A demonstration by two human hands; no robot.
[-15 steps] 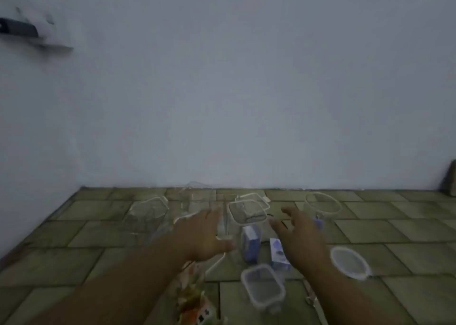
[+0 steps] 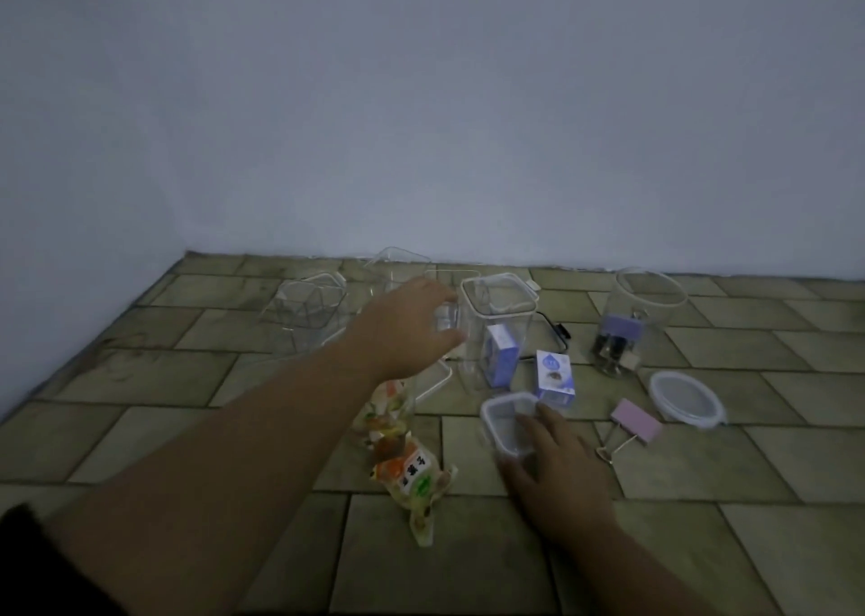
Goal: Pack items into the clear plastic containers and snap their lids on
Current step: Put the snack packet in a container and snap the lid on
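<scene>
Several clear plastic containers stand on the tiled floor. My left hand [image 2: 412,325] reaches forward, its fingers and thumb curled around a small clear container [image 2: 447,321]. Right of it, a tall square container [image 2: 496,297] stands with no lid and holds a blue box [image 2: 501,353]. A second blue box [image 2: 554,377] stands on the floor. My right hand [image 2: 552,466] rests on a small square lidded container [image 2: 508,421], thumb and fingers at its sides. A round container [image 2: 650,306] holds binder clips. Its round lid [image 2: 685,398] lies nearby.
A pink binder clip [image 2: 636,421] lies right of my right hand. Snack packets [image 2: 409,473] lie near me, beside a clear container with snacks [image 2: 388,405]. More clear containers [image 2: 304,316] stand at the left by the wall. A black cable [image 2: 557,330] lies behind the boxes.
My right hand has drawn back toward me and come down on the small square container. My left hand has closed around the small clear container. The view has shifted.
</scene>
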